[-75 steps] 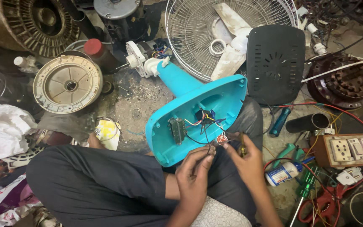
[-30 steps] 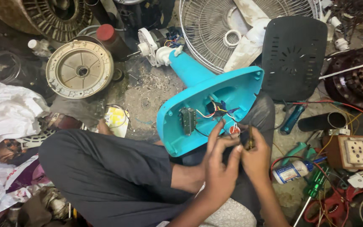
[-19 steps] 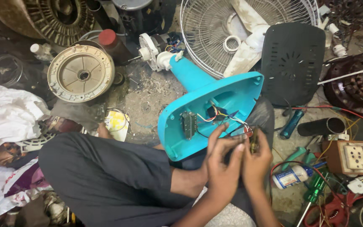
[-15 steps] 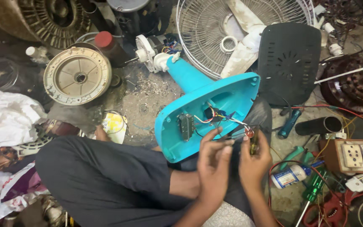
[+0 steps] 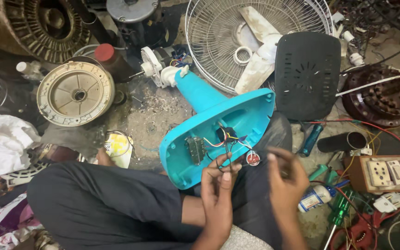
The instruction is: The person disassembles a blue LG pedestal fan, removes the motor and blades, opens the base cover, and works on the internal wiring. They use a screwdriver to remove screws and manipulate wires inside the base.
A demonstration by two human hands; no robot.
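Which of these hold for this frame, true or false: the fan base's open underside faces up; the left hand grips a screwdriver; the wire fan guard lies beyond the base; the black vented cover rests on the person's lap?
1. The turquoise fan base lies with its open underside up, wiring exposed. True.
2. The left hand grips a screwdriver. False: it pinches thin wires coming from the base.
3. The wire fan guard lies beyond the base. True.
4. The black vented cover rests on the lap. False: it lies on the floor by the guard.
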